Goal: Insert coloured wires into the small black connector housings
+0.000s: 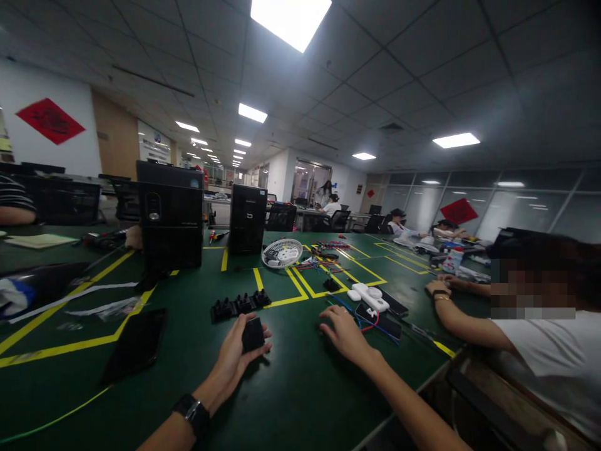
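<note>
My left hand [233, 347], palm turned up, holds a small black block-like part [253, 334] between thumb and fingers. Just beyond it lies a row of black plastic parts [241, 305] with upright knobs. Palm down over the green table, my right hand [346, 331] has its fingers apart and nothing visible in it. Thin blue and red wires [375, 322] lie beside that hand, close to a white rounded device [369, 297]. A small black part [330, 285] sits on the table ahead of my right fingers.
A white plastic basket [282, 253] stands mid-table, with bundled wires [323, 263] to its right. Two black computer towers [171, 216] rise at the back left. A black tablet-like slab [136, 344] lies left. At right, a co-worker's forearm [462, 316] rests on the table.
</note>
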Action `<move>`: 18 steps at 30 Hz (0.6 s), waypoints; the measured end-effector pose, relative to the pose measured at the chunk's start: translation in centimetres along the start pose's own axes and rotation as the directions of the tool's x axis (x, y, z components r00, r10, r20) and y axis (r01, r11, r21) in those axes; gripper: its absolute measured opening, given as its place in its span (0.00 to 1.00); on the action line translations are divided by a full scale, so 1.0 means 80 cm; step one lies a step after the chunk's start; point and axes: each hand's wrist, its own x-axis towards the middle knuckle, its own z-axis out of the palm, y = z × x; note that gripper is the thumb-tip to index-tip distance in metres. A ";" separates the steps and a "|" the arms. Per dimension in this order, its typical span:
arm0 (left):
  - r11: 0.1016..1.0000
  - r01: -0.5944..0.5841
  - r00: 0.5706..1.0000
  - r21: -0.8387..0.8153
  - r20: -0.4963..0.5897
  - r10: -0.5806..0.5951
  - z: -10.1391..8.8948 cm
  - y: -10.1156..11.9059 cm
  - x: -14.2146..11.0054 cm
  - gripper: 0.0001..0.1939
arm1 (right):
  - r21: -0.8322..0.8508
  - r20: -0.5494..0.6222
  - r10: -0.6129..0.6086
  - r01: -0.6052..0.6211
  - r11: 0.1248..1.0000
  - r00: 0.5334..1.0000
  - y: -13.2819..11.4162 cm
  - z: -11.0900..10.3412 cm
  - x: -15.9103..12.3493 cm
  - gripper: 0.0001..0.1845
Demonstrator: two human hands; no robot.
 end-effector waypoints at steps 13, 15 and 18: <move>0.991 0.019 0.999 -0.134 -0.025 -0.022 0.004 0.003 0.002 0.14 | -0.090 0.010 0.090 -0.089 0.992 0.996 0.010 -0.013 0.021 0.11; 0.983 -0.009 0.999 -0.181 -0.046 0.001 0.005 0.002 0.003 0.12 | 0.016 -0.045 0.050 -0.050 0.999 0.998 -0.021 -0.016 0.031 0.11; 0.971 -0.064 0.996 -0.232 -0.070 0.049 0.004 0.000 0.007 0.10 | 0.169 -0.046 -0.085 0.091 0.981 0.995 -0.080 0.003 0.044 0.12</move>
